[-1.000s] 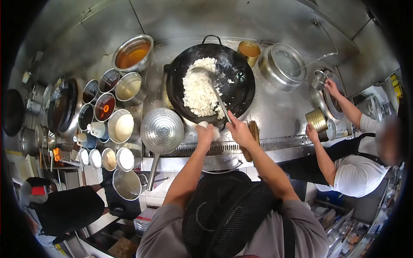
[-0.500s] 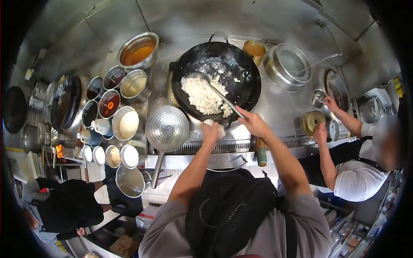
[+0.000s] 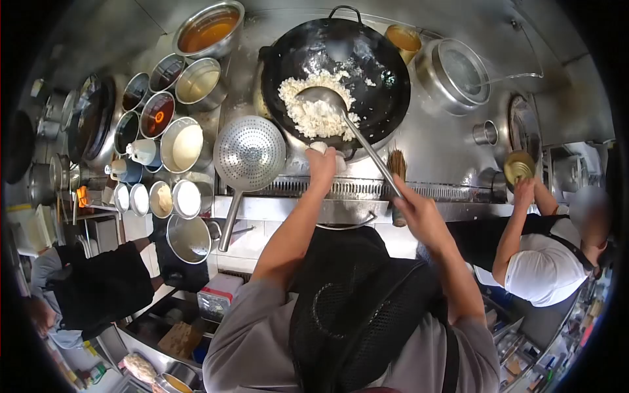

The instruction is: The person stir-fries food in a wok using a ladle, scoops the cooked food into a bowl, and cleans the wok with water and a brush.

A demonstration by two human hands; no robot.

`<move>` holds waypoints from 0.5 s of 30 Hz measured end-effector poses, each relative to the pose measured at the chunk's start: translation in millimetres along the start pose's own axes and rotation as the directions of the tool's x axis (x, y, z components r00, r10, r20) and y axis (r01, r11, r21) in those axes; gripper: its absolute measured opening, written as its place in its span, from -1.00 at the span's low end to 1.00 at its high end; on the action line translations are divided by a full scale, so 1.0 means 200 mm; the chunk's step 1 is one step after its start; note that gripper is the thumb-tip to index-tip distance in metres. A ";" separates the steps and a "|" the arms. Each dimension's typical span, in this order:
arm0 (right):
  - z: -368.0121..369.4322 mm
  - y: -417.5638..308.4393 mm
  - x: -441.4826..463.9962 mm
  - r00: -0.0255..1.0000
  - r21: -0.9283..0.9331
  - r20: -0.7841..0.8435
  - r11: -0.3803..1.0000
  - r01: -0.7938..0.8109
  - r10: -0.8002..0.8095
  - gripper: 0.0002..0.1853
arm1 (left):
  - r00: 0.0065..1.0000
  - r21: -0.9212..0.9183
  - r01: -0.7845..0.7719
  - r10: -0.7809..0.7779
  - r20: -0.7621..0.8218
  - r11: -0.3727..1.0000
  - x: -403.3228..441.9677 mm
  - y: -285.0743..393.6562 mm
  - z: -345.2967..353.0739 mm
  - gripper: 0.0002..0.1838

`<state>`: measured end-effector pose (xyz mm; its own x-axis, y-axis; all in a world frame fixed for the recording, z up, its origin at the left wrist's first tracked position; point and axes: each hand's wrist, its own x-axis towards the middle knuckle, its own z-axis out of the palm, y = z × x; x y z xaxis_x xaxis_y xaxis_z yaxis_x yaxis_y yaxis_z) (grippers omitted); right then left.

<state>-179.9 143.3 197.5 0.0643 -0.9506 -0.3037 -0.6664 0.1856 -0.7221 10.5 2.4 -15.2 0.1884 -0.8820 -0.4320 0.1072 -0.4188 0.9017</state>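
In round black metal wok lay white rice; right hand gripped long silver ladle, left hand gripped white cloth.

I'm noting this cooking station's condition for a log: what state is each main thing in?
Wok: uncovered, rice inside
Rice: loose, heaped
Ladle: gripped, head at the rice
Right hand: closed on the ladle handle
Left hand: closed on a white cloth
White cloth: bunched, at the wok's near edge
Strainer: unheld, empty
Brush: unheld
Metal bowl: uncovered, orange liquid inside
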 end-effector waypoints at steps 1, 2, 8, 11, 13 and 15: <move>0.01 0.03 -0.06 0.996 0.076 -0.060 0.995 0.063 -0.058 -0.45 | 1.000 -0.003 0.001 -0.001 -0.005 1.000 -0.01 0.02 0.00 -0.45; 0.05 0.08 -0.07 0.993 -0.030 -0.028 0.993 0.112 -0.113 -0.45 | 1.000 0.014 0.000 0.001 -0.019 1.000 -0.03 0.06 0.01 -0.45; -0.03 -0.06 0.10 1.000 -0.122 -0.016 0.993 0.010 -0.012 -0.49 | 0.998 -0.005 0.021 -0.021 -0.057 1.000 -0.03 0.04 0.03 -0.47; -0.08 0.07 -0.04 0.938 -0.073 -0.110 0.944 0.323 -0.329 -0.48 | 0.997 0.064 -0.005 0.010 -0.078 0.998 0.00 -0.01 0.03 -0.48; 0.04 0.13 0.03 0.976 -0.183 -0.057 0.963 0.199 -0.212 -0.48 | 0.995 0.101 -0.004 0.014 -0.101 0.995 0.00 -0.01 0.04 -0.48; 0.09 0.17 0.17 0.995 -0.301 -0.027 0.950 0.083 -0.096 -0.49 | 0.995 0.052 -0.053 0.057 -0.086 0.997 0.00 -0.02 0.04 -0.47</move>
<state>-186.6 122.2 151.4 0.1074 -0.9705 -0.2160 -0.8514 0.0224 -0.5240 2.3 1.6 -18.0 0.2779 -0.8825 -0.3793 0.0458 -0.3823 0.9229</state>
